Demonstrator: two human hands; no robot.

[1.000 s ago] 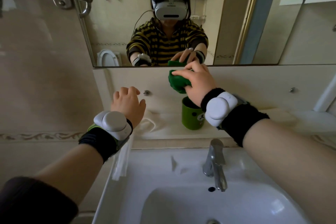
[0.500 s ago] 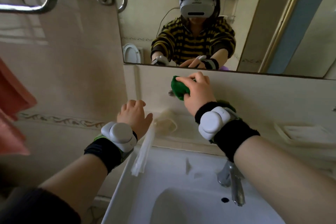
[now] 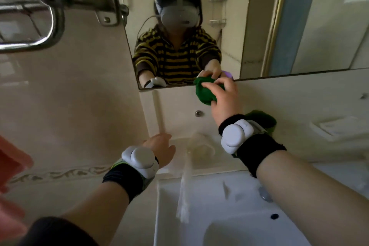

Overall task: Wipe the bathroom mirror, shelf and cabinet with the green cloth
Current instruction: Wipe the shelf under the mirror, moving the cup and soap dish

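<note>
My right hand (image 3: 224, 98) grips the bunched green cloth (image 3: 204, 93) and holds it against the wall panel right at the lower edge of the mirror (image 3: 259, 26). The mirror reflects a person in a striped top wearing a headset. Below the panel runs the pale shelf (image 3: 199, 158). My left hand (image 3: 159, 147) hovers low over the shelf's left end, fingers relaxed, holding nothing. Both wrists carry white trackers on black bands.
A chrome towel rail (image 3: 52, 18) juts out at upper left. A green cup (image 3: 263, 120) stands on the shelf behind my right wrist, a white soap dish (image 3: 343, 128) further right. A clear plastic bag (image 3: 185, 177) hangs from the shelf into the white basin (image 3: 219, 215). A pink towel (image 3: 12, 166) hangs at left.
My right hand lifted the cloth from the panel near the stud up to the mirror's lower edge. The view swung left and tilted. My left hand stayed low by the shelf.
</note>
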